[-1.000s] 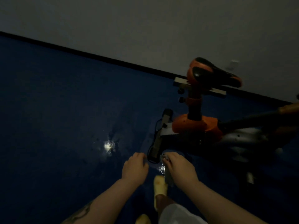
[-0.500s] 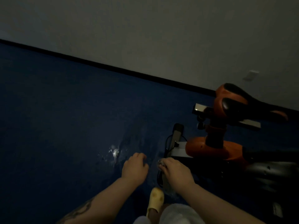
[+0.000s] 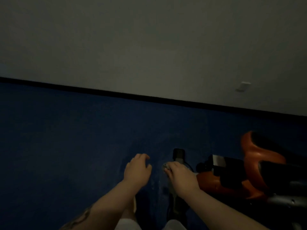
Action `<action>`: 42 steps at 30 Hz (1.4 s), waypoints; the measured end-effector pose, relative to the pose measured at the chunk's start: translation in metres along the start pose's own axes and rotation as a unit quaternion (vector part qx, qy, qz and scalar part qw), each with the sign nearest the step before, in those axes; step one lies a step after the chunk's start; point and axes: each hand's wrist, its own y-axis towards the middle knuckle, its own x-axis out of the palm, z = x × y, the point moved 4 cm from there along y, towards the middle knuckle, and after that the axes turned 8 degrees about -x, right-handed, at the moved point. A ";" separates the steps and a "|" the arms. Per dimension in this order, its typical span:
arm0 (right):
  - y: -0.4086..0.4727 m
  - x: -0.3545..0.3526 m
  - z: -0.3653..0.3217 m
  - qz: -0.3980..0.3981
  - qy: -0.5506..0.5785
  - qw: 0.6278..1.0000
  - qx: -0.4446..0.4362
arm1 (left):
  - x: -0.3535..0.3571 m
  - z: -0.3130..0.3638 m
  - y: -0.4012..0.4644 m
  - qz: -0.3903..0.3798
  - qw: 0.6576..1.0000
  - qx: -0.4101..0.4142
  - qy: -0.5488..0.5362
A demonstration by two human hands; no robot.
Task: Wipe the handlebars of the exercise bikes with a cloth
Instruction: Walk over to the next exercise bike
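The room is dim. A pale wall (image 3: 149, 44) fills the upper half of the view, with a small light switch plate (image 3: 243, 86) on it at the right, and a black baseboard (image 3: 132, 96) runs along its foot above the dark blue floor (image 3: 58, 138). At the right edge stands an exercise bike (image 3: 259, 176) with an orange and black saddle (image 3: 264, 155) and an orange body; its grey floor stabiliser bar (image 3: 178, 156) with a black end cap lies just beyond the right hand. The handlebars are outside the view.

Both forearms reach forward from the bottom edge, apart from each other. The left hand (image 3: 137, 170) hangs over the floor with its fingers loosely curled, holding nothing; a dark tattoo (image 3: 78, 218) shows on that forearm. The right hand (image 3: 180, 175) is curled around a pale cloth (image 3: 166, 166), which bunches out past the fingertips and trails below the wrist. This hand covers part of the bike's low frame. Pale shorts (image 3: 127, 224) show at the bottom edge.
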 end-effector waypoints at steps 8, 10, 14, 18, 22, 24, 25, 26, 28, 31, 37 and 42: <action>0.125 -0.029 -0.018 0.049 0.016 0.991 0.127 | -0.080 0.004 0.146 -0.067 0.988 0.104 0.092; 0.149 -0.040 -0.018 0.060 0.025 0.986 0.151 | -0.097 0.011 0.185 -0.074 0.986 0.105 0.104; 0.179 -0.060 -0.001 0.088 0.021 0.975 0.202 | -0.105 0.044 0.234 -0.088 0.982 0.133 0.104; 0.201 -0.079 0.033 0.113 0.018 0.956 0.269 | -0.085 0.092 0.261 -0.145 0.965 0.193 0.105; 0.216 -0.094 0.074 0.126 0.032 0.942 0.309 | -0.065 0.147 0.295 -0.181 0.942 0.251 0.132; 0.222 -0.106 0.098 0.138 0.037 0.933 0.331 | -0.058 0.180 0.317 -0.189 0.930 0.274 0.154; 0.224 -0.113 0.110 0.146 0.045 0.926 0.345 | -0.056 0.196 0.327 -0.193 0.924 0.284 0.168; 0.226 -0.118 0.121 0.154 0.055 0.919 0.359 | -0.055 0.212 0.337 -0.199 0.917 0.294 0.182; 0.229 -0.128 0.140 0.170 0.068 0.905 0.384 | -0.052 0.244 0.355 -0.205 0.905 0.316 0.199; 0.234 -0.149 0.173 0.173 0.060 0.889 0.420 | -0.044 0.299 0.381 -0.206 0.891 0.353 0.199; 0.248 -0.190 0.223 0.205 0.072 0.849 0.482 | -0.020 0.377 0.405 -0.247 0.859 0.405 0.194; 0.264 -0.227 0.272 0.244 0.067 0.802 0.541 | 0.013 0.455 0.437 -0.284 0.808 0.466 0.221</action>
